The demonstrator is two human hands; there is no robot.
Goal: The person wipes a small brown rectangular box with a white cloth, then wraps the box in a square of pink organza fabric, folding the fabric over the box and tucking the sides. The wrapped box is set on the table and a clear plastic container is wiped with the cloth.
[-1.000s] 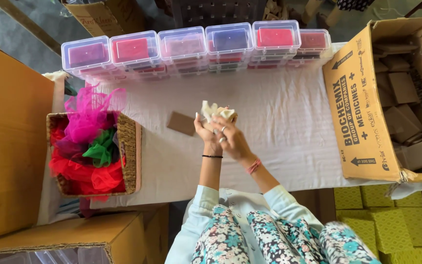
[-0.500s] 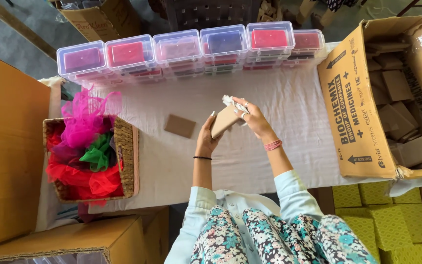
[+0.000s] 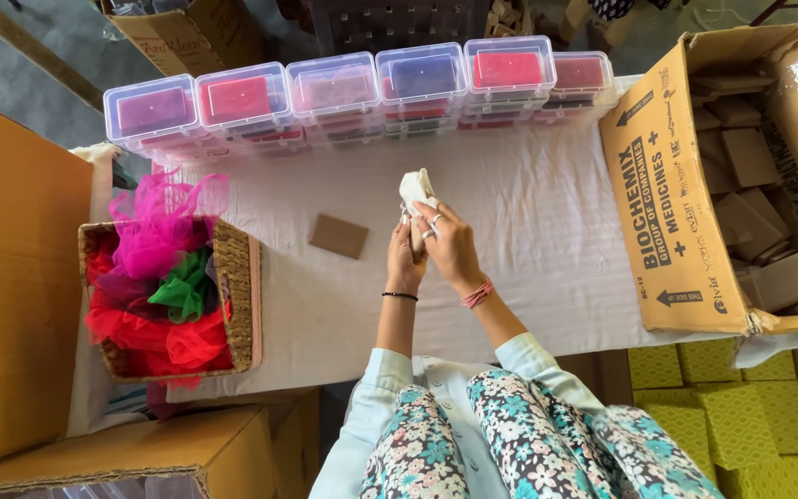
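Here, white pouch [image 3: 415, 188] upright, lengthwise away.

White-clothed table [image 3: 547, 240], grey floor [image 3: 30, 55]

white item [image 3: 415, 188] half hidden, carton [image 3: 741, 176] cropped

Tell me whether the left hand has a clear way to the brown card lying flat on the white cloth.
Probably yes. The brown card lies alone on the white cloth, just to the left of the left hand, with nothing between them. But that hand, with the right hand, holds a small white piece, so it isn't free.
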